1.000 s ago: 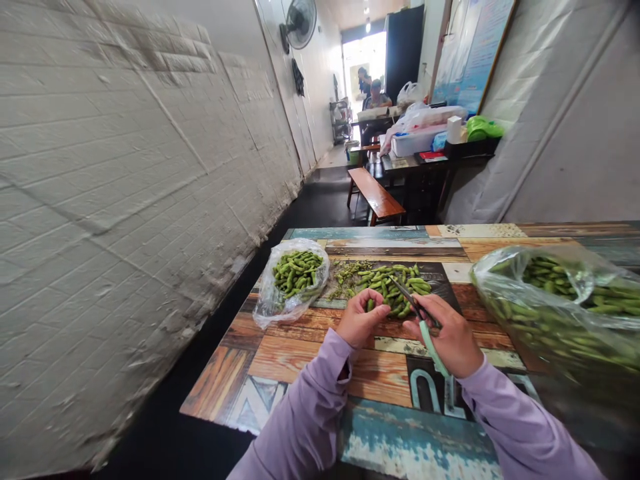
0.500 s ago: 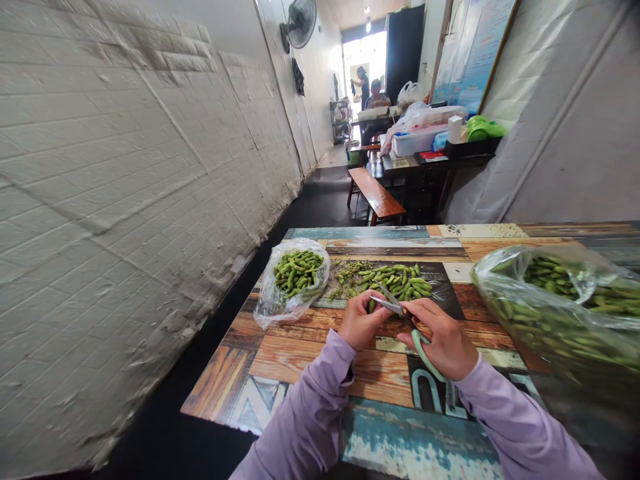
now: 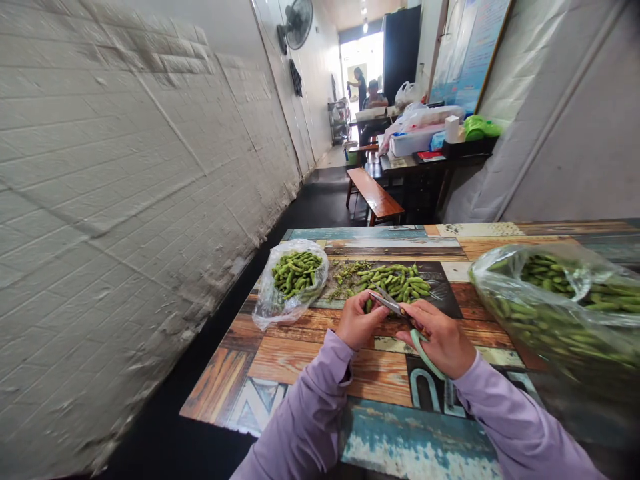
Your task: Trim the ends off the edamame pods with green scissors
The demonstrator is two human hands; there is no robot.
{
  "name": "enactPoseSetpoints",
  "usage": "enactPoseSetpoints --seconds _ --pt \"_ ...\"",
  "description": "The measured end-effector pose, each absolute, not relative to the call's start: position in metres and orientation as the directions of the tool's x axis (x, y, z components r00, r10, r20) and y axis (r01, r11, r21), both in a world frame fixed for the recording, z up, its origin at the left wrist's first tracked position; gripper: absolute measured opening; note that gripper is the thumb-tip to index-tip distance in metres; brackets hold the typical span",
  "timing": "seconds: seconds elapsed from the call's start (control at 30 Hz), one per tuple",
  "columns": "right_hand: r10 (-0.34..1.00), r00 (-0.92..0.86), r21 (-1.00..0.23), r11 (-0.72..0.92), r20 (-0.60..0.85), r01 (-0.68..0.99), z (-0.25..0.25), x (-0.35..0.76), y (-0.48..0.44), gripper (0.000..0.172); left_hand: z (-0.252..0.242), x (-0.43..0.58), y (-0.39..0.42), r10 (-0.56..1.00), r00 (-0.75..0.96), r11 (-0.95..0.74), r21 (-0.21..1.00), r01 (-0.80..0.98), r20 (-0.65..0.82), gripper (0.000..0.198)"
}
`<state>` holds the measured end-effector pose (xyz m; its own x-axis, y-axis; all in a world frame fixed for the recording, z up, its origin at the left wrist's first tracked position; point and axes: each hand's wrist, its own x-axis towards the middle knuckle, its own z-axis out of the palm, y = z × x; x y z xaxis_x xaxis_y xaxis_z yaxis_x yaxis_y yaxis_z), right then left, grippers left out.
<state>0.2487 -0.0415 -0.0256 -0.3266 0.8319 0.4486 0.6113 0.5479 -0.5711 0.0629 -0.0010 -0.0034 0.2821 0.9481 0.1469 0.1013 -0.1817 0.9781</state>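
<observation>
My right hand (image 3: 443,333) is closed around scissors (image 3: 420,347) with pale green handles. Their blades point left, nearly together, with the tips at the fingers of my left hand (image 3: 360,320). That hand is pinched on a green soybean pod (image 3: 369,306), mostly hidden by the fingers. Just beyond my hands lies a pile of loose green pods (image 3: 400,281) on a dark mat area, with small trimmed bits (image 3: 345,277) to its left. A clear plastic bag (image 3: 267,310) holding green pods stands open at the left.
A large clear bag of pods (image 3: 545,327) fills the right side of the patterned table (image 3: 300,360). Beyond are a wooden bench (image 3: 375,193), another table loaded with boxes and bags, and two people (image 3: 374,100) in the distance. A white wall (image 3: 125,200) runs along the left.
The scissor blades have come closer together near my left fingers. Both hands stay in almost the same place; the view has shifted slightly.
</observation>
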Motion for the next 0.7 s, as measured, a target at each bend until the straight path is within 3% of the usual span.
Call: enactPoseSetpoints --seconds 0.17,0.37,0.7 --pt "0.837 -0.281 -0.566 0.529 0.469 0.632 -0.031 0.248 -0.041 0.037 -0.005 0.062 0.001 0.958 0.25 -0.164 0.984 0.076 0.141 0.028" --pt "0.836 -0.148 -0.555 0.472 0.528 0.685 -0.037 0.252 -0.036 0.037 -0.007 0.061 0.001 0.967 0.233 0.145 0.972 -0.186 -0.099 0.033" --pt "0.849 -0.231 -0.583 0.501 0.476 0.64 -0.036 0.246 -0.04 0.046 -0.001 0.062 0.0 0.959 0.265 0.218 0.87 -0.443 -0.106 0.036"
